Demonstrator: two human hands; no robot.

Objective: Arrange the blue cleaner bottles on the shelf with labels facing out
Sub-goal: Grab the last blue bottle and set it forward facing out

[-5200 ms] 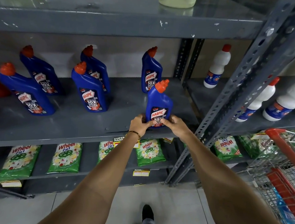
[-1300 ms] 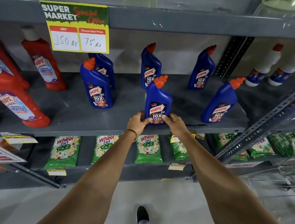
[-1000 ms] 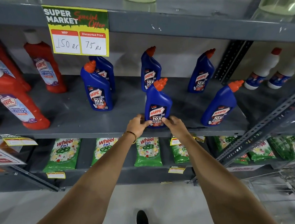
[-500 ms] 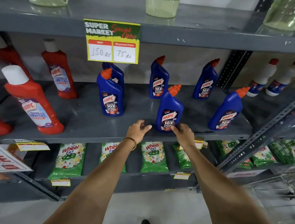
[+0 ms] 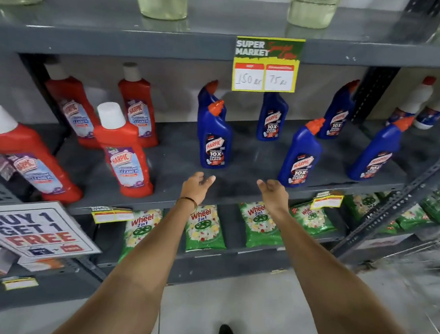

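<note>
Both hands, left (image 5: 195, 186) and right (image 5: 272, 194), spread open and empty over the matte grey metal shelf (image 5: 238, 184). Glossy blue plastic bottles (image 5: 216, 137), angled orange caps, upright there, labels forward.

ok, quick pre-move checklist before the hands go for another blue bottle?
1. Both hands free: ok. Left hand and right hand are open over the shelf edge, holding nothing.
2. Front middle blue bottle upright, label out: ok.
3. Front left blue bottle label out: ok.
4. Bottle behind it label out: cannot tell, its label is hidden by the front one.
5. Front right blue bottle and two rear blue bottles labels out: ok, though motion blurred.
6. Red bottles clear of the blue group: ok.
</note>
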